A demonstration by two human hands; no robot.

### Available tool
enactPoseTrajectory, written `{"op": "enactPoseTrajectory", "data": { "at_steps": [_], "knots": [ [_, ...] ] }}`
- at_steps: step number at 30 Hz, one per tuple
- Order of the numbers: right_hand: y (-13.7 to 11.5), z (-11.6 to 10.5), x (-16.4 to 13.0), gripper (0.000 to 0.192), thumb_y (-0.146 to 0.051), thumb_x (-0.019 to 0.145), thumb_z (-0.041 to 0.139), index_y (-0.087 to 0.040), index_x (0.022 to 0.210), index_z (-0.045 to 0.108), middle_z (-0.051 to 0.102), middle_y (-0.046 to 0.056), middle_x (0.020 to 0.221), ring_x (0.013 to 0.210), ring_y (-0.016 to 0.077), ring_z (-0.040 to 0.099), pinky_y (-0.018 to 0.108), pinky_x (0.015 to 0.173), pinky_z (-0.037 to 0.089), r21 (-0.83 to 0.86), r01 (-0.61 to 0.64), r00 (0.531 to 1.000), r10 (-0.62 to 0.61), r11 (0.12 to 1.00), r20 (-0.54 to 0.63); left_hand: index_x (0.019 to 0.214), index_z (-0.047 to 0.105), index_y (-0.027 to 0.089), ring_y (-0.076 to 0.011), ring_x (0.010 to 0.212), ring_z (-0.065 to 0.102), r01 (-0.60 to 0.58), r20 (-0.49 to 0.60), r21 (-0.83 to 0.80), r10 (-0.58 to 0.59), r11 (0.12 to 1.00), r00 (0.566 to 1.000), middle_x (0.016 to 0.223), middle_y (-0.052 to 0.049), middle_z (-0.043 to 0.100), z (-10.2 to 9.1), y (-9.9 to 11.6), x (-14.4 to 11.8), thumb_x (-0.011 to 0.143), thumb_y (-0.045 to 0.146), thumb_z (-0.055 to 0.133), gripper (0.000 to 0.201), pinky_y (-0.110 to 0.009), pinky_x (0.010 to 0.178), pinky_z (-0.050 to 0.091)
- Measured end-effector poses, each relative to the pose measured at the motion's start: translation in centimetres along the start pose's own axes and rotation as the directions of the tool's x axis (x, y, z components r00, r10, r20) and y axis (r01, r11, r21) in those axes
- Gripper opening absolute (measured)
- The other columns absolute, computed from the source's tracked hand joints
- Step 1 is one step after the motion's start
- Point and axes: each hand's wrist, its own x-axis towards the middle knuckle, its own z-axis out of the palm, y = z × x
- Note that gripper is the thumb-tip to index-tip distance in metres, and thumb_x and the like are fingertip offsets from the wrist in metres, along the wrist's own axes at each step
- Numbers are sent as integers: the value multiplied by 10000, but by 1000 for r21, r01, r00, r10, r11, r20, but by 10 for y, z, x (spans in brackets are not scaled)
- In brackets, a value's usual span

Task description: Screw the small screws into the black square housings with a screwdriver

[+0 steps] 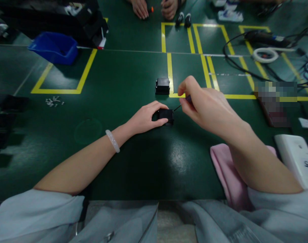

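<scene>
Sleeves: grey cloth fills the bottom edge of the frame, with both bare forearms reaching up from it.
Pink cloth (pixel 223 168): lies at lower right, under the right forearm.
White device (pixel 297 158): sits at the right edge; dark marks are printed on it, too blurred to read.
Black box (pixel 166 115): small, dark and rectangular, flat on the green table (pixel 133 162) at the centre of the frame.
Left hand (pixel 144 118): fingers curled and closed round the left side of the black box, thumb beneath, holding it down; a pale bracelet (pixel 113 140) circles the wrist.
Right hand (pixel 202 104): just right of the box, thumb and fingertips pinched together on a thin tool (pixel 180 105) whose dark tip slants down to the box's right edge.
Second box (pixel 162 86): a similar black box just above the first, beside a yellow line.
Screws (pixel 53 101): a small pale scatter at mid left.
Blue bin (pixel 54 47): upper left, inside yellow floor-tape lines.
Cables (pixel 245 67): black loops and a white ring at upper right.
Other person's hands (pixel 154 8): two at the top centre edge, apart from the wearer's.
</scene>
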Motion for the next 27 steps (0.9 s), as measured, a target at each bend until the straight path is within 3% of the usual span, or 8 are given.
{"op": "enactPoseTrajectory", "data": {
  "at_steps": [7, 12, 19, 27],
  "knots": [
    [-1, 0, 1, 263, -366, 942, 372, -188, 1058, 527, 630, 24, 719, 588, 154, 551, 275, 539, 287, -49, 2, 1000, -3, 999, -27, 1149, 571, 171, -202, 1024, 575, -6, -4, -2, 6, 1000, 1000, 1112, -55, 598, 0, 0, -1, 888, 399, 555, 347, -308, 895, 434],
    [0, 1, 0, 285, -276, 915, 380, -181, 1165, 476, 652, 26, 768, 609, 160, 565, 281, 553, 311, -21, -6, 1000, 6, 1000, 0, 1161, 568, 168, -202, 1039, 572, -8, 2, 0, 8, 1000, 1000, 1120, -59, 597, 0, 0, 0, 892, 397, 551, 353, -313, 908, 432],
    [-1, 2, 1, 256, -363, 934, 393, -191, 1081, 512, 651, 22, 779, 634, 158, 568, 270, 548, 298, -31, 9, 1000, -10, 999, -23, 1167, 568, 166, -204, 1038, 575, -16, -5, 2, 16, 1000, 1000, 1125, -63, 597, 0, -1, 0, 891, 395, 557, 359, -313, 907, 434],
    [3, 0, 1, 267, -270, 907, 392, -183, 1141, 485, 640, 22, 793, 646, 165, 571, 285, 572, 332, -13, 23, 1000, -23, 1000, -12, 1155, 566, 172, -209, 1047, 572, -19, 0, -1, 19, 1000, 1000, 1128, -65, 602, 0, 0, 0, 895, 411, 539, 355, -318, 913, 438]
  ]
}}
